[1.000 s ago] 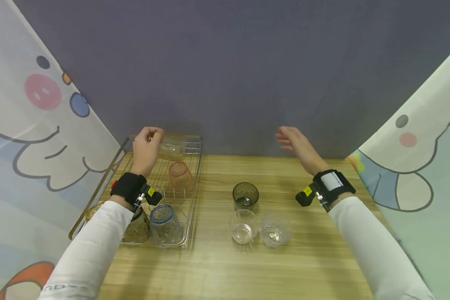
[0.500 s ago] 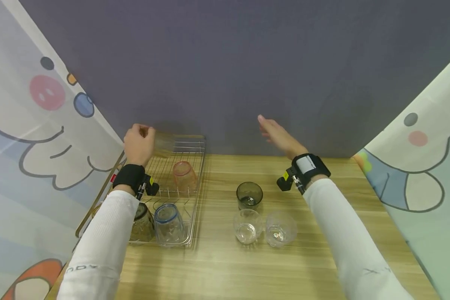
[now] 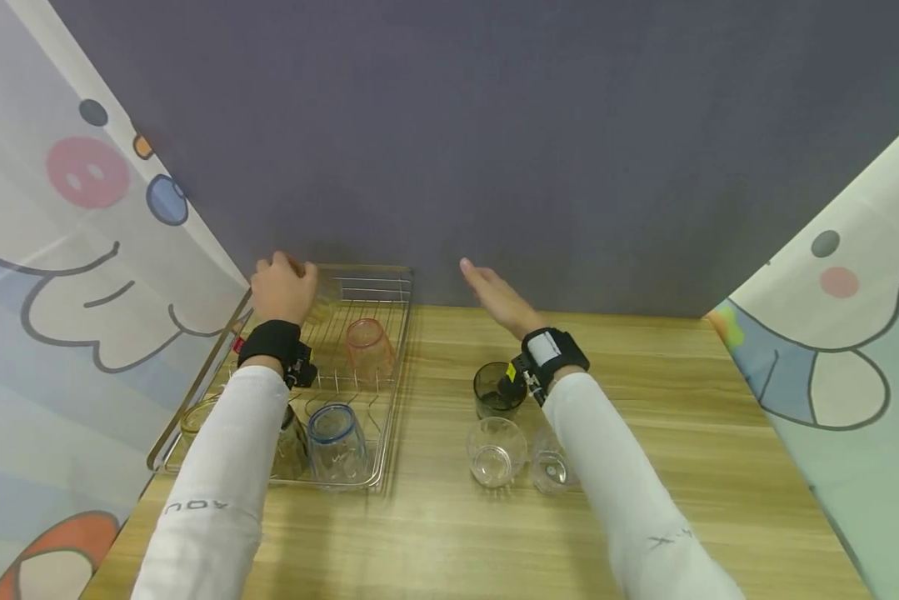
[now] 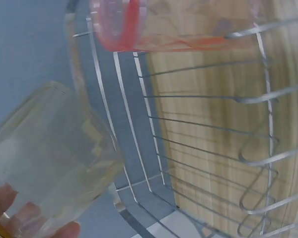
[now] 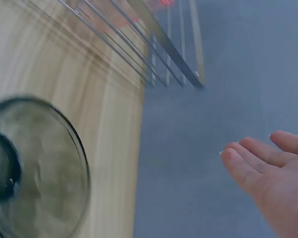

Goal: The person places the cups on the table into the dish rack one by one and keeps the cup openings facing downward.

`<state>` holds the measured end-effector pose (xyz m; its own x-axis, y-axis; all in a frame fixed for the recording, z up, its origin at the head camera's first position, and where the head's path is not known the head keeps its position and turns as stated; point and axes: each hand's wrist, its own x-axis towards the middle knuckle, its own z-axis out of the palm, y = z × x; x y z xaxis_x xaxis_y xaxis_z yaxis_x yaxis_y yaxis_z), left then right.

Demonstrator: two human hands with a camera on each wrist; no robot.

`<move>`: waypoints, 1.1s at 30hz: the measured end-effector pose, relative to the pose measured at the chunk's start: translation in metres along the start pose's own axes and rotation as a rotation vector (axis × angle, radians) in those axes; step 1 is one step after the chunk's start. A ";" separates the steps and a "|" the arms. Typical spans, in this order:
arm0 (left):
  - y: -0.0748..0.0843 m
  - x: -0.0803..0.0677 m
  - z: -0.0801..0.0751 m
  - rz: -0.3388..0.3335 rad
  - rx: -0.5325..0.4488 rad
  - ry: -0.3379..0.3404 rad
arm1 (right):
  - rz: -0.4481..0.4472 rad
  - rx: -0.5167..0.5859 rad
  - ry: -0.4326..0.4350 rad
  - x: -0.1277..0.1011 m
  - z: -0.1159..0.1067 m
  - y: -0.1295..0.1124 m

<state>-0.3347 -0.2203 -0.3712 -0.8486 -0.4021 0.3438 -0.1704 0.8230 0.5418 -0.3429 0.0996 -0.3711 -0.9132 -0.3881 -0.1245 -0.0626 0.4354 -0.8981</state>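
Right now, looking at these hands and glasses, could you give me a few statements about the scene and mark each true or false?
1. The left hand grips a clear glass at the far end of the wire rack. True.
2. The right hand holds the dark glass. False: it is held flat and holds nothing; the dark glass stands on the table below its wrist.
3. A pink cup sits upside down in the rack. True.
4. All the glasses are in the rack. False: two clear glasses and the dark one stand on the table.
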 end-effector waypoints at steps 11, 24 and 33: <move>0.006 -0.009 0.024 0.030 0.178 -0.147 | 0.008 -0.125 -0.023 0.004 0.045 0.003; -0.001 -0.016 0.034 0.010 0.254 -0.223 | 0.032 -0.081 -0.117 -0.004 0.101 0.010; 0.001 -0.020 0.035 -0.016 0.241 -0.332 | 0.091 -0.044 -0.186 -0.013 0.112 0.012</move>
<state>-0.3355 -0.1979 -0.4044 -0.9537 -0.2965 0.0497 -0.2635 0.9041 0.3365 -0.2863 0.0191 -0.4272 -0.8259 -0.4872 -0.2838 -0.0042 0.5086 -0.8610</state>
